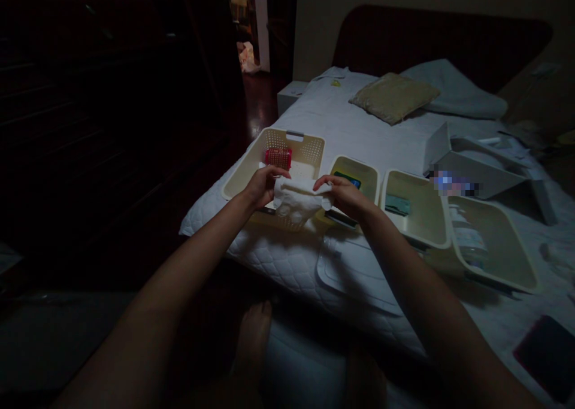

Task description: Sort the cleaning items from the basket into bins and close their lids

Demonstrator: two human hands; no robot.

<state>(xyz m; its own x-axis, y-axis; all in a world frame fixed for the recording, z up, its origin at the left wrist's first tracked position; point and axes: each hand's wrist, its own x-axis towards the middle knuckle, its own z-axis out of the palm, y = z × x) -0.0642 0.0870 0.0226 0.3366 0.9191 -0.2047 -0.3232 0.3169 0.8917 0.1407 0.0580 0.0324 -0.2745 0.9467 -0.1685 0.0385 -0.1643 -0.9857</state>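
Note:
A small white cloth [299,200] hangs between my two hands, in front of the near rim of a large cream basket [242,169]. My left hand [264,187] is closed on its left edge, and my right hand [339,194] pinches the top right edge. What kind of cloth item it is, I cannot make out. Inside the large basket lies a red object with a perforated pattern [278,158]. Just beyond my right hand is a smaller cream bin [371,172] with a green and yellow packet [345,178] in it.
Right of these, one cream bin [426,217] holds a greenish packet [398,205]; another [512,241] holds a white pump bottle [467,235]. White lids [354,271] lie at the bed's front edge. A grey open box [485,169], pillow [395,97] and dark tablet-like object [548,355] rest on the bed.

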